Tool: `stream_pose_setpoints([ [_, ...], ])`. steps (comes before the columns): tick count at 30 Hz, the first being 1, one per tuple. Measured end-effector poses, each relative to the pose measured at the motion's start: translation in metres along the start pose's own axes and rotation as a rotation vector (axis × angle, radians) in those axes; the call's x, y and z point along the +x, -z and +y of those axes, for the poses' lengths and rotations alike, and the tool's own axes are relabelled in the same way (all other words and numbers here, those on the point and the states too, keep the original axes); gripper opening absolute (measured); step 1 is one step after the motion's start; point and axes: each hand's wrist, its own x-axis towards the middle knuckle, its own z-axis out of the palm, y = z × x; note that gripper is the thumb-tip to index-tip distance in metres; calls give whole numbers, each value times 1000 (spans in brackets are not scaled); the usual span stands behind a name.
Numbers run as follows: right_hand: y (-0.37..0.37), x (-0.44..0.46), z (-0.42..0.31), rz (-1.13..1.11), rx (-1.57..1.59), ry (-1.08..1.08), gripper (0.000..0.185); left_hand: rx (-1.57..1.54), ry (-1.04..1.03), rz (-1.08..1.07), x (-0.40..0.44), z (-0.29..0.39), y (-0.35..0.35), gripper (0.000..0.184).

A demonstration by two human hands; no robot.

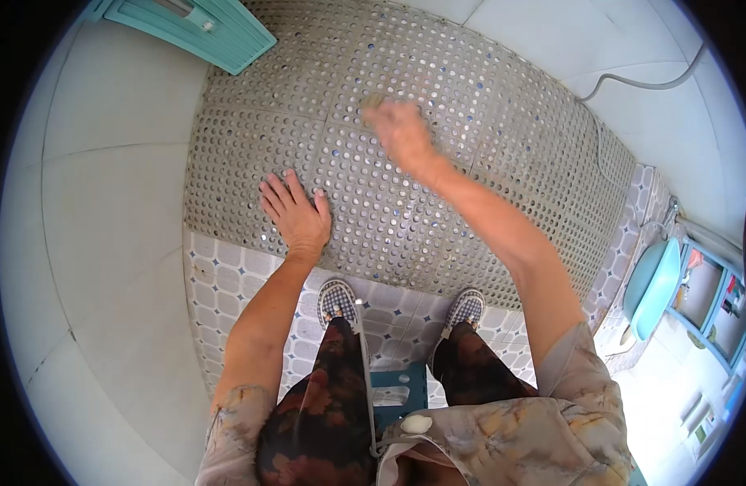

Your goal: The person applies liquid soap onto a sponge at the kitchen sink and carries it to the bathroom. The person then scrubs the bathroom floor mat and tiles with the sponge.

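Observation:
A grey perforated floor mat (pixel 397 202), full of round holes, covers much of the tiled floor. My left hand (pixel 294 215) lies flat on it near the front edge, fingers spread, holding nothing. Farther out, towards the middle of the mat, my right hand (pixel 399 134) is closed and slightly smeared by motion. Past its fingers pokes a small yellowish-green pad (pixel 374 102), mostly hidden, its exact kind unclear.
A turquoise plastic rack (pixel 219 40) stands at the upper left. On the right are a grey hose (pixel 652 85), a turquoise basin (pixel 655 287) and a blue shelf (pixel 705 300). My checkered shoes (pixel 338 301) rest on patterned tiles (pixel 251 271), by a teal stool (pixel 401 389).

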Motion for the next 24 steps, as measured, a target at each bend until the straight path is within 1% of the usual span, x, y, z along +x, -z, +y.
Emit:
stream_pose_setpoints([
  [1, -2, -17, -20, -27, 63, 59, 26, -14, 0, 8, 0, 0, 0, 70],
  [3, -4, -52, -52, -161, 258, 171, 35, -32, -9, 13, 0, -1, 1, 69],
  [4, -3, -56, -56, -183, 269, 237, 30, -29, -11, 13, 0, -3, 0, 69],
  [6, 5, -62, -53, -234, 290, 378, 23, -28, -5, 14, 0, -3, -2, 69],
  [8, 2, -32, -14, -148, 207, 510, 24, -32, -5, 19, -1, -3, -3, 69],
  [10, 28, 38, 8, -505, -136, 147, 25, -29, -3, 22, -2, -3, -2, 68],
  [11, 21, 42, 51, -85, -50, 237, 31, -26, -4, 23, -2, -2, -1, 68],
  [12, 10, 64, 93, -14, -232, 227, 27, -22, -7, 28, -1, -2, 0, 68],
  [14, 27, 99, 126, -30, -462, -169, 23, -24, -2, 19, 0, -3, -1, 68],
  [16, 3, 107, 143, 39, -408, -264, 23, -29, -4, 14, 0, -3, -2, 68],
  [17, 3, 113, 133, 72, -384, -309, 23, -30, -4, 16, -1, -3, -2, 68],
  [18, -1, 103, 116, -19, -529, -171, 21, -28, -2, 20, -1, -3, -2, 68],
  [19, 3, 93, 80, -112, -669, -33, 20, -32, -1, 20, -1, -4, -1, 68],
  [20, -18, 82, 69, -53, -300, -259, 23, -36, -1, 21, -2, -4, 0, 68],
  [22, -24, 59, 55, -21, 36, -333, 27, -44, -3, 27, 0, -1, 0, 68],
  [24, -2, 32, 34, -83, -33, -53, 29, -43, -4, 27, 0, -2, 1, 68],
])
